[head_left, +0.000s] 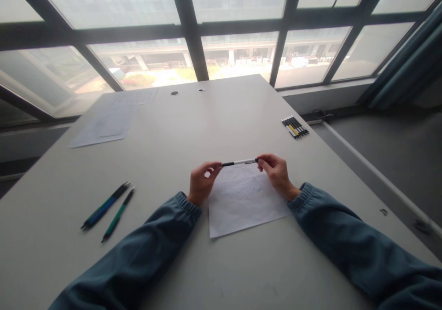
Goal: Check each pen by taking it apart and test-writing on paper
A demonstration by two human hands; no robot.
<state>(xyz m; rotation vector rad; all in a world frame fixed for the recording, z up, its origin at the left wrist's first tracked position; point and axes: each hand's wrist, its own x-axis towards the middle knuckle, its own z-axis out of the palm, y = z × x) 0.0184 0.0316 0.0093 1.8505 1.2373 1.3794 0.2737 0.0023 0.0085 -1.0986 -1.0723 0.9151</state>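
Evidently shared: a white-and-black pen (238, 162) spanning the left hand (200, 183) and the right hand (279, 174)

Head view. The tabletop (203, 130) narrows toward a far edge just before the window (138, 61); its right edge runs diagonally down to the lower right corner. Near this edge lie a row of pens (295, 127), dark, white and yellow, and, lower down, small dark pieces (383, 212). Loose papers (100, 121) reach the far left edge. Nearer, a green pen (118, 215) lies beside blue and green pens (105, 206), outside the left forearm. A broad stretch of tabletop separates the hands from the far edge, and another lies between the right hand and the row of pens.

Both forearms, in blue sleeves (148, 250), converge from the lower corners. Each hand grasps one end of the pen between thumb and fingertips: the left its dark end, the right the end near the clip. The pen lies nearly level across the view, at the far part of a paper sheet (241, 211); its height above the sheet cannot be told.
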